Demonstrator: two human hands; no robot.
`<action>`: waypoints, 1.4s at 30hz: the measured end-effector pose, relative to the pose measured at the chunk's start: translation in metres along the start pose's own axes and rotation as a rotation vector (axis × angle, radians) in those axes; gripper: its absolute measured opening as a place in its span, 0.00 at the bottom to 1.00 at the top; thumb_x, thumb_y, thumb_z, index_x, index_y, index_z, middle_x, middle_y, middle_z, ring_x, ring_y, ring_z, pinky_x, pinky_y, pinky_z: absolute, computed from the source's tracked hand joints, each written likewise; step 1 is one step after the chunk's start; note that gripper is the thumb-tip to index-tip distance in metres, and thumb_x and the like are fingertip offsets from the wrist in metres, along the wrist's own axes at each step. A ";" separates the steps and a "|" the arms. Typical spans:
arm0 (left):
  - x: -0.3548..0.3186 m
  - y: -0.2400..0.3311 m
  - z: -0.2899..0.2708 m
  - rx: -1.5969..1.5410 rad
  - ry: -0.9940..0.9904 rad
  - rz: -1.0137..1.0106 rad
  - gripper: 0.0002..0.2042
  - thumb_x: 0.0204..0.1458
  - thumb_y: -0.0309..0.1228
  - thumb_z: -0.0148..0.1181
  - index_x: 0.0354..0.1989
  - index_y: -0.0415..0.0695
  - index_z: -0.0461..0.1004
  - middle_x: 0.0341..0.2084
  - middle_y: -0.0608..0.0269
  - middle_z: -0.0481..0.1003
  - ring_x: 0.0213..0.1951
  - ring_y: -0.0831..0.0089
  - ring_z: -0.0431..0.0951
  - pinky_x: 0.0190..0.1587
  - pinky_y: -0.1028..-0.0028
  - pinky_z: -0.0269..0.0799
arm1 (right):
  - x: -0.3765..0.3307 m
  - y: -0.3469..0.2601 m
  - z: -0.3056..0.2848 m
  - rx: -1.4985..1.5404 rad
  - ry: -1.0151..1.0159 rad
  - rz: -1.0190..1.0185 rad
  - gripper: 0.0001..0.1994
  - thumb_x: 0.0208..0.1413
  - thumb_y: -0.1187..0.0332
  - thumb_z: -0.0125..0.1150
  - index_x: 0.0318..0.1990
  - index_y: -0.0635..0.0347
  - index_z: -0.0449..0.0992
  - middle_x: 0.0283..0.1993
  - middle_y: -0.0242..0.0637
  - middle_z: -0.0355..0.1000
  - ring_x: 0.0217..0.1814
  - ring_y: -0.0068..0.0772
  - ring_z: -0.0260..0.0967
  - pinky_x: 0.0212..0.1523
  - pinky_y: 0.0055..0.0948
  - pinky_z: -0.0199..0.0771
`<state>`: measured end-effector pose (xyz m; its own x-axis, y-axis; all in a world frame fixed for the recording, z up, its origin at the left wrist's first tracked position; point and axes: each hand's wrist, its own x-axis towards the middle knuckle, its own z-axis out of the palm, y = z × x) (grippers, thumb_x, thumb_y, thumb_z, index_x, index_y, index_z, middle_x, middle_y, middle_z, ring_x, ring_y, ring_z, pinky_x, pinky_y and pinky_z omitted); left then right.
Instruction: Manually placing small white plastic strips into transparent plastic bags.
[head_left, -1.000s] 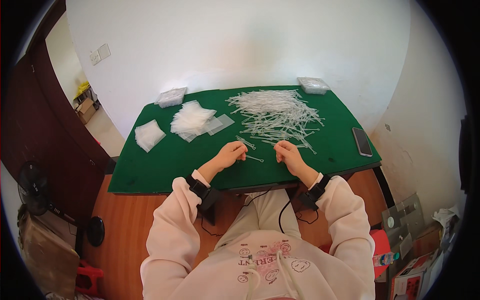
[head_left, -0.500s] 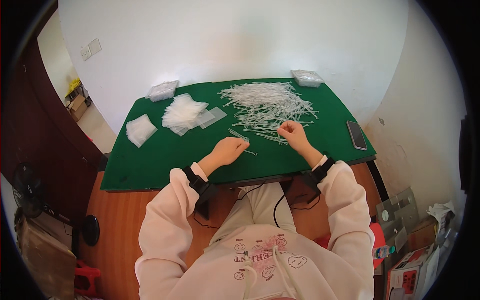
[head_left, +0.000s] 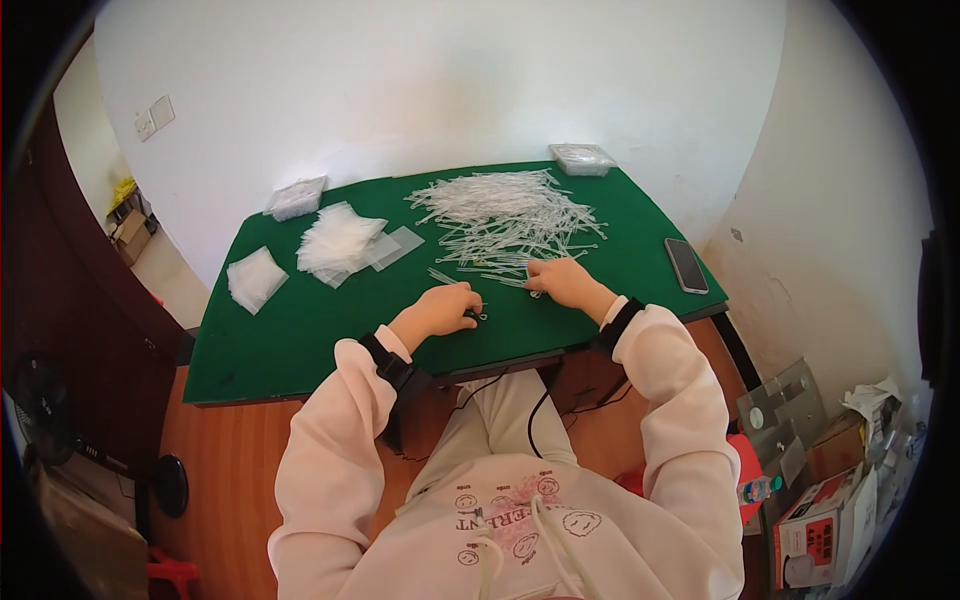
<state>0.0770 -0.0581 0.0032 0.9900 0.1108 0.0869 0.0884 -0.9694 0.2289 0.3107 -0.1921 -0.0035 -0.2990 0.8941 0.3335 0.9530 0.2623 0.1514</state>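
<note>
Thin clear plastic sticks with small ring ends lie in a wide loose pile (head_left: 505,205) on the green-covered table (head_left: 300,345). My left hand (head_left: 437,310) is closed around a few of these sticks, left of the pile's near edge. Their straight ends (head_left: 438,274) poke out past its far side, and a ring end (head_left: 483,317) shows by the fingertips. At the pile's near edge my right hand (head_left: 568,284) has its fingers bent down and pressed together on sticks, with a ring end showing just below them. How many it grips is hidden.
Left of the pile lie a fanned heap of clear bags (head_left: 335,245) and a smaller bag stack (head_left: 256,279). Filled clear packs stand at the back left (head_left: 296,198) and back right (head_left: 583,159). A phone (head_left: 686,265) rests near the right edge.
My right hand has come down onto the sticks at the pile's near edge. My left hand has turned, its fingers now pointing more downward around its sticks. The whole view has shifted slightly.
</note>
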 end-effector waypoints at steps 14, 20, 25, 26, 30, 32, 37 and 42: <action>0.006 -0.008 0.009 -0.139 0.088 -0.044 0.07 0.48 0.33 0.54 0.31 0.43 0.69 0.27 0.59 0.71 0.30 0.61 0.72 0.33 0.67 0.66 | 0.000 0.010 -0.006 -0.235 -0.178 -0.334 0.04 0.45 0.68 0.49 0.27 0.53 0.71 0.31 0.33 0.63 0.27 0.34 0.67 0.24 0.31 0.67; 0.007 -0.020 0.016 -0.716 0.360 0.006 0.07 0.52 0.31 0.49 0.35 0.41 0.68 0.22 0.64 0.69 0.24 0.73 0.69 0.28 0.75 0.64 | 0.003 -0.002 -0.001 0.007 -0.026 -0.102 0.02 0.45 0.69 0.51 0.27 0.54 0.69 0.30 0.33 0.63 0.29 0.37 0.67 0.27 0.34 0.68; 0.004 -0.017 0.010 -1.222 0.156 -0.262 0.08 0.56 0.31 0.46 0.39 0.41 0.67 0.26 0.71 0.65 0.22 0.85 0.59 0.26 0.85 0.57 | -0.001 -0.003 -0.005 0.046 -0.090 -0.129 0.02 0.45 0.70 0.53 0.28 0.54 0.70 0.31 0.33 0.64 0.30 0.38 0.68 0.28 0.35 0.68; 0.002 -0.020 0.012 -1.331 0.138 -0.251 0.08 0.56 0.30 0.45 0.39 0.41 0.67 0.26 0.71 0.65 0.22 0.85 0.58 0.25 0.86 0.56 | -0.002 -0.003 -0.006 0.045 -0.088 -0.136 0.02 0.45 0.70 0.53 0.28 0.54 0.70 0.31 0.33 0.64 0.30 0.38 0.68 0.28 0.35 0.68; 0.000 -0.029 0.023 -1.485 0.150 -0.276 0.08 0.57 0.30 0.44 0.40 0.41 0.67 0.26 0.72 0.64 0.22 0.86 0.57 0.25 0.86 0.56 | -0.008 -0.001 -0.009 0.076 -0.105 -0.152 0.03 0.43 0.70 0.55 0.28 0.54 0.70 0.31 0.32 0.64 0.30 0.39 0.68 0.29 0.35 0.68; 0.001 -0.029 0.026 -1.511 0.154 -0.294 0.08 0.57 0.29 0.44 0.40 0.41 0.67 0.26 0.72 0.64 0.22 0.86 0.57 0.25 0.86 0.56 | -0.011 0.003 -0.009 0.002 -0.141 -0.129 0.03 0.43 0.70 0.55 0.27 0.55 0.70 0.31 0.33 0.65 0.30 0.40 0.67 0.29 0.36 0.68; 0.002 -0.029 0.029 -1.499 0.198 -0.300 0.09 0.57 0.30 0.43 0.40 0.40 0.67 0.26 0.71 0.65 0.23 0.86 0.58 0.24 0.86 0.57 | -0.013 -0.003 -0.004 0.178 0.013 0.018 0.01 0.44 0.71 0.55 0.25 0.56 0.70 0.31 0.33 0.66 0.30 0.41 0.67 0.30 0.36 0.68; 0.001 -0.027 0.031 -1.447 0.222 -0.301 0.09 0.58 0.32 0.43 0.40 0.42 0.68 0.26 0.72 0.66 0.24 0.85 0.61 0.27 0.86 0.59 | 0.005 -0.009 0.000 0.430 0.161 0.159 0.01 0.45 0.73 0.54 0.26 0.56 0.71 0.32 0.33 0.66 0.31 0.42 0.67 0.32 0.36 0.68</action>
<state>0.0792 -0.0389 -0.0331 0.9069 0.4205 -0.0259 -0.0328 0.1317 0.9908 0.3007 -0.1898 -0.0028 -0.1199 0.8767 0.4659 0.9108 0.2839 -0.2997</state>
